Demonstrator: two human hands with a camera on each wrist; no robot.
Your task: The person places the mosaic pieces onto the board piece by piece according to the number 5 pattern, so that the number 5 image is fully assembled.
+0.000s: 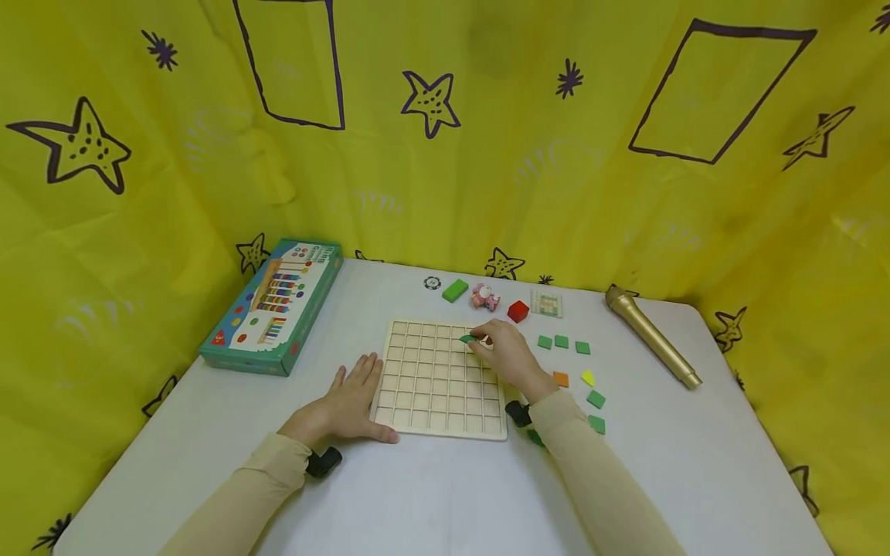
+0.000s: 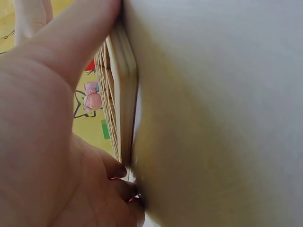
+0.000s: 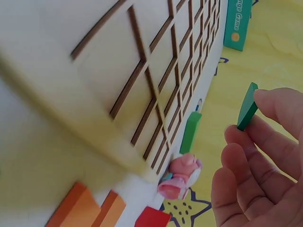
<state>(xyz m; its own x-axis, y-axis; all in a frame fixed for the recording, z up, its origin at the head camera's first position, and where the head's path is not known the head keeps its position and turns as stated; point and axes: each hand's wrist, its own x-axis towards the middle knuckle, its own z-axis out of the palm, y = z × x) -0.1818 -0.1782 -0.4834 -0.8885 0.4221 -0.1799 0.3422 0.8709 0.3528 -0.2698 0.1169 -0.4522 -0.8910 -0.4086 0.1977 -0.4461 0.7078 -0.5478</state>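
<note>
A pale wooden grid board (image 1: pixel 445 378) with square cells lies on the white table. My right hand (image 1: pixel 511 357) is over its far right part and pinches a thin green tile (image 3: pixel 247 107) between thumb and fingertip. In the right wrist view the tile is tilted, above the grid's surface. My left hand (image 1: pixel 348 401) rests on the table along the board's left edge, fingers stretched out and thumb spread near the front left corner. The left wrist view shows that thumb and the fingertips right at the board's side (image 2: pixel 124 94).
Right of the board lie several green tiles (image 1: pixel 596 399), an orange tile (image 1: pixel 560 379) and a yellow tile (image 1: pixel 588 378). Behind it are a green block (image 1: pixel 455 291), a pink figurine (image 1: pixel 484 296) and a red block (image 1: pixel 518 311). A game box (image 1: pixel 274 305) stands left, a gold microphone (image 1: pixel 653 337) right.
</note>
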